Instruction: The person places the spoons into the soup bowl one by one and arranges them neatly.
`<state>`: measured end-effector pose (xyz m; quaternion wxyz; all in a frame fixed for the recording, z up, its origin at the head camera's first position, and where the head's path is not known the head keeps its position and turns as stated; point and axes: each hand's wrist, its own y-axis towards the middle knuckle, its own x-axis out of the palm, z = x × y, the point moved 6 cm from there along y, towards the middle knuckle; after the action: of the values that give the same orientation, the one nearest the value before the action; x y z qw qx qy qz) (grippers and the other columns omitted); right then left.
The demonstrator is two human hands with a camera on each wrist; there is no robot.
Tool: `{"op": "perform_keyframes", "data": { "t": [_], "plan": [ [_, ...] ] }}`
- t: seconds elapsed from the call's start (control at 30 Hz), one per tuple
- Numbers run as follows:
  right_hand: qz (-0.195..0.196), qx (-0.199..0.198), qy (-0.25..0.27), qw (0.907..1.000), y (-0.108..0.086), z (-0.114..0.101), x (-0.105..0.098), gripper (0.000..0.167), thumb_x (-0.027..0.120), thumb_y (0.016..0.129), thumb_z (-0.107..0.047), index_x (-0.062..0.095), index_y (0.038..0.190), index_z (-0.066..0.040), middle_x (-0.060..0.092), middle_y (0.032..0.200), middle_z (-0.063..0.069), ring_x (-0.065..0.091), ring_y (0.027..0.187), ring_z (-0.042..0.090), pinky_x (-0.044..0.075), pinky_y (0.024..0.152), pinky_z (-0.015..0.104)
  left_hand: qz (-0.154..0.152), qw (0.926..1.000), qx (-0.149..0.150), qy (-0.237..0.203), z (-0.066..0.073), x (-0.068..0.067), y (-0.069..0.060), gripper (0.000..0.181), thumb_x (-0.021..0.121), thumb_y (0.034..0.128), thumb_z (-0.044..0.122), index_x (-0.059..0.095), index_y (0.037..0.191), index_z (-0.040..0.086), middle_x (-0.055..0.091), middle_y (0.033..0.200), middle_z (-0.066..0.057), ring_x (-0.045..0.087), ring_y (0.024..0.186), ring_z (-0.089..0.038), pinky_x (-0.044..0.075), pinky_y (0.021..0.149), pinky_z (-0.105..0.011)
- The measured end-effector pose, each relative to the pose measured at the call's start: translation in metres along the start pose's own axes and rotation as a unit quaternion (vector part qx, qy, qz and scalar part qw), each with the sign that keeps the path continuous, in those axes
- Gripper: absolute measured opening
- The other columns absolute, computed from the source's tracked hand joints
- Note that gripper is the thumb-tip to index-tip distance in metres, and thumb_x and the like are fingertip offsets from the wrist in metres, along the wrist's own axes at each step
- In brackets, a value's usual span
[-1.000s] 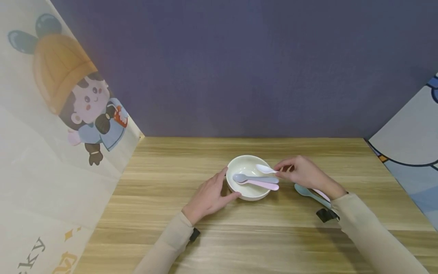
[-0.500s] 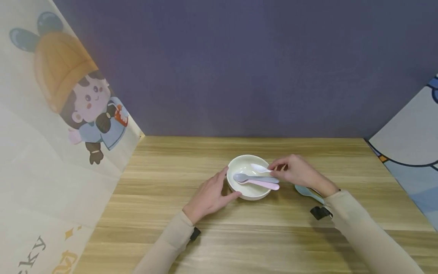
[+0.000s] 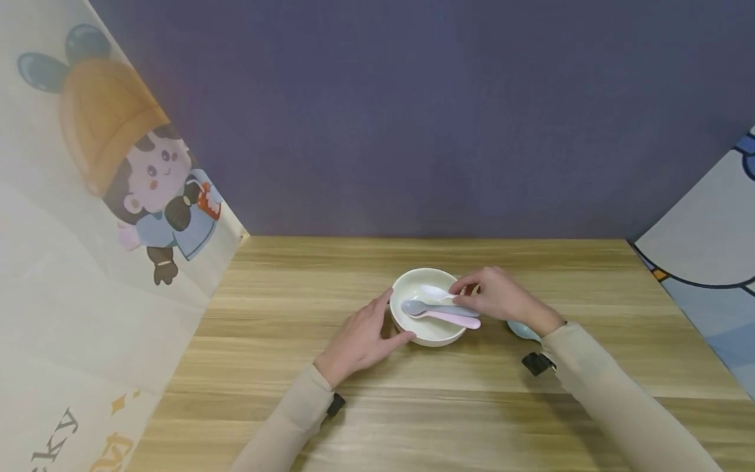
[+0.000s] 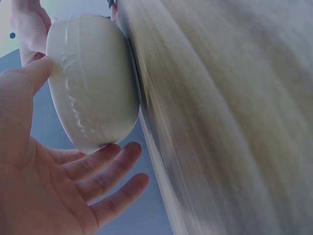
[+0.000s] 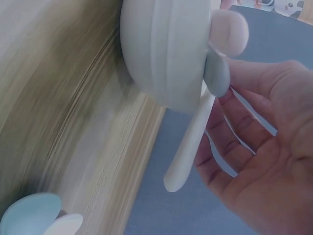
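A cream bowl (image 3: 433,338) stands on the wooden table in the head view. My left hand (image 3: 360,341) holds its left side, thumb at the near rim and fingers farther round; the left wrist view shows fingertips touching the bowl wall (image 4: 93,88). Between thumb and fingers of my right hand (image 3: 495,298) I pinch a white spoon (image 3: 433,292), its head over the bowl's inside and its handle (image 5: 183,152) pointing outward. A grey-blue spoon (image 3: 433,308) and a pink spoon (image 3: 457,320) lie in the bowl, handles over the right rim.
A teal spoon (image 3: 522,330) lies on the table (image 3: 413,406), partly under my right forearm. Beside it in the right wrist view shows a pale spoon (image 5: 66,225). A dark blue panel (image 3: 413,131) rises behind the table, with a printed wall (image 3: 88,295) at left.
My right hand has moved left with the white spoon, bringing its head farther over the bowl. The forearm now covers more of the teal spoon. My left hand and the bowl have stayed put.
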<state>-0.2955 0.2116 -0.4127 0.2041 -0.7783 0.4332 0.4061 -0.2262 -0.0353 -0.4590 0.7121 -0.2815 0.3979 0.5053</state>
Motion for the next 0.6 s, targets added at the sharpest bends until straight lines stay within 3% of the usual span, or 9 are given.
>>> {"op": "perform_keyframes", "data": {
  "t": [0.6],
  "plan": [
    [0.004, -0.030, -0.003, 0.9995, 0.011, -0.016, 0.008, 0.011, 0.082, 0.092, -0.011, 0.086, 0.102, -0.010, 0.081, 0.089, 0.001, 0.069, 0.075, 0.010, 0.053, 0.062, 0.022, 0.004, 1.0000, 0.003, -0.003, 0.002, -0.003, -0.002, 0.103, 0.058, 0.0975, 0.074, 0.026, 0.169, 0.007, 0.045, 0.166, -0.020, 0.052, 0.148, -0.040, 0.047, 0.120, -0.056]
  ]
}}
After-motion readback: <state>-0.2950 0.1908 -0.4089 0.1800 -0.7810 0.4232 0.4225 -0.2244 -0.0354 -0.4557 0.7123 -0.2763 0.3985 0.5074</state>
